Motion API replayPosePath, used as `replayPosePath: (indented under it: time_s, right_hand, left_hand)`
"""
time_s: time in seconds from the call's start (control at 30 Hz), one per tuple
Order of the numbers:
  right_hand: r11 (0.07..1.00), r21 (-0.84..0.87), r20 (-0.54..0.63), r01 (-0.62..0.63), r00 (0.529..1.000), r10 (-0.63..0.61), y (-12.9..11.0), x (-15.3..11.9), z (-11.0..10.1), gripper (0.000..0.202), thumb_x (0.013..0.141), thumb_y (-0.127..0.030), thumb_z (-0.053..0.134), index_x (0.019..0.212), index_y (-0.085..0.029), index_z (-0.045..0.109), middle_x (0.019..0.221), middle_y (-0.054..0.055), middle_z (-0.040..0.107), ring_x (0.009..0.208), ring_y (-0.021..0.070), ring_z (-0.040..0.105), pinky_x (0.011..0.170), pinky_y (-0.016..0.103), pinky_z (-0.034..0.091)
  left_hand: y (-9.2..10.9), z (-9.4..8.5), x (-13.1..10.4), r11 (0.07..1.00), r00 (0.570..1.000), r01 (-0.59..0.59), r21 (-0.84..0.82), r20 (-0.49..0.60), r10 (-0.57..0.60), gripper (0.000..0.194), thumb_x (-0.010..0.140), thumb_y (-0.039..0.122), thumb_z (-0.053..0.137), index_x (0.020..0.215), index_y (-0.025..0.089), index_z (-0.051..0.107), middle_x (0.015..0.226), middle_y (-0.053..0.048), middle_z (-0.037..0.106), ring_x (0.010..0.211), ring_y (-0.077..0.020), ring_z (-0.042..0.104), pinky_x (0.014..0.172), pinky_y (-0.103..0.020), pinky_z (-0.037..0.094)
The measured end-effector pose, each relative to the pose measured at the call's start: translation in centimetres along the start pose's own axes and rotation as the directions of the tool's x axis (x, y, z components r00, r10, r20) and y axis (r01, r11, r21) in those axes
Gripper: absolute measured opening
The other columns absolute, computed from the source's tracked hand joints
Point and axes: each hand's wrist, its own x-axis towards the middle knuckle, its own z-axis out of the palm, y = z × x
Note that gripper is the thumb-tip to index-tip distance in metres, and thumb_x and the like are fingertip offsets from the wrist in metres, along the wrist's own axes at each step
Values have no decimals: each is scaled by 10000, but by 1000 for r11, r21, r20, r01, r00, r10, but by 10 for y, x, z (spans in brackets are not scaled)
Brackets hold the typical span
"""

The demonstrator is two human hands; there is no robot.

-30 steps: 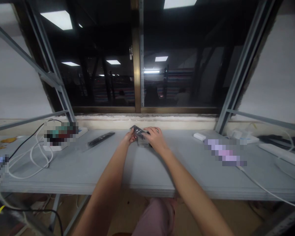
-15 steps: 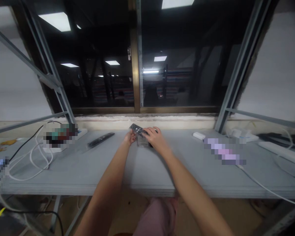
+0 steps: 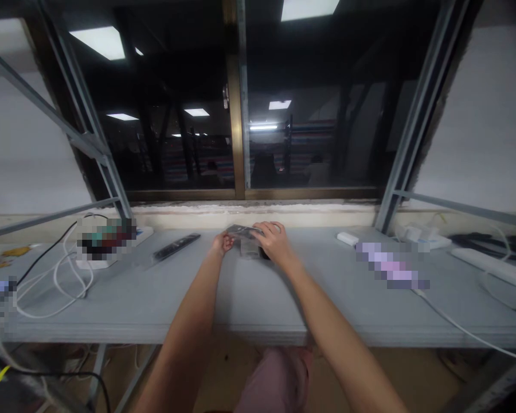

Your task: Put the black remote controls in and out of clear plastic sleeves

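Observation:
Between both hands, a little above the table, is a dark remote control [image 3: 239, 230], tilted so that its button face shows only as a thin blurred strip. My left hand [image 3: 223, 243] is closed on its left end, fingertips pinching the edge. Over its right end lies my right hand [image 3: 276, 240], fingers bent around it. Beneath the remote control, a greyish, see-through-looking item [image 3: 250, 249] rests on the table; its kind is unclear. Some dark thing [image 3: 264, 253] shows partly under my right palm. A second black remote control [image 3: 176, 246] lies on the table left of my left hand.
The grey table [image 3: 155, 304] runs along a window. On the left are tangled white cables [image 3: 55, 287] and a power strip [image 3: 144, 234]. To the right lie a white adapter [image 3: 347, 238], a blurred-out phone-like object [image 3: 389, 264] with a cable, and another power strip [image 3: 492, 267].
The remote control in my hands has been tipped, so its button face, plainly visible before, is now seen nearly edge-on. My left hand has shifted slightly left. Other things stay put.

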Motion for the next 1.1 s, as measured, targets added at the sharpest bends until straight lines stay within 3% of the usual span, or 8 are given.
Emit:
replayPosePath:
  time_s: [0.1, 0.17, 0.33, 0.47, 0.63, 0.73, 0.9, 1.1]
  right_hand:
    - [983, 33, -25, -183, 983, 184, 1, 0, -7, 283, 938, -200, 419, 1171, -214, 578, 1248, 97, 565, 1126, 225, 490, 921, 348, 352]
    - [917, 138, -85, -374, 918, 387, 3, 1, -12, 310, 954, -236, 361, 1197, -191, 549, 1271, 121, 527, 1044, 219, 547, 846, 322, 414]
    - [550, 625, -164, -555, 595, 787, 11, 5, -16, 371, 965, -313, 206, 1254, -173, 391, 1117, 112, 553, 702, 140, 632, 720, 306, 499]
    - [314, 798, -72, -514, 437, 897, 20, 6, -12, 384, 936, -426, 259, 1199, -169, 366, 1030, 96, 584, 744, 153, 654, 678, 278, 508]
    - [225, 759, -13, -611, 332, 943, 36, -1, -1, 313, 834, -467, 453, 953, -179, 480, 912, 51, 612, 761, 155, 613, 746, 269, 474]
    - [252, 630, 2, -735, 326, 945, 45, -8, 5, 243, 849, -419, 419, 831, -187, 491, 924, 62, 603, 869, 164, 576, 832, 264, 437]
    - [186, 278, 190, -942, 244, 951, 49, -19, 9, 184, 842, -273, 396, 965, -182, 499, 975, 77, 614, 923, 192, 579, 842, 276, 418]
    - [157, 121, 284, -980, 186, 940, 43, -30, 14, 361, 835, -215, 418, 1184, -144, 480, 1158, 181, 525, 893, 233, 626, 780, 334, 450]
  left_hand:
    - [4, -9, 4, 998, 996, -51, -47, -75, 47, 209, 898, 223, 391, 991, 129, 552, 574, -33, 579, 421, -102, 521, 405, -171, 407]
    - [6, -13, 6, 992, 989, -95, -79, -122, 85, 209, 897, 249, 390, 1012, 150, 535, 636, -46, 604, 483, -114, 562, 437, -175, 422]
    - [7, -19, 4, 952, 947, -246, -181, -255, 196, 200, 907, 271, 364, 1036, 206, 502, 771, -50, 619, 628, -115, 612, 567, -175, 476]
    - [6, -18, 1, 910, 934, -294, -292, -289, 209, 306, 930, 221, 244, 1097, 233, 500, 797, -33, 614, 670, -95, 616, 664, -186, 497]
    - [7, -16, -1, 907, 939, -294, -302, -267, 215, 357, 944, 208, 220, 1089, 216, 546, 853, -58, 659, 777, -110, 646, 668, -178, 487]
    - [7, -14, 1, 926, 933, -286, -249, -293, 209, 319, 964, 292, 259, 1102, 214, 536, 875, -58, 666, 735, -111, 647, 642, -187, 492]
    - [7, -8, 2, 965, 946, -221, -138, -270, 178, 171, 855, 146, 534, 1024, 162, 545, 666, 18, 605, 447, -39, 508, 485, -120, 422]
    - [2, 11, 3, 966, 968, -236, -105, 59, 243, 244, 737, 76, 657, 964, 126, 581, 657, 5, 640, 490, -74, 566, 501, -151, 464]
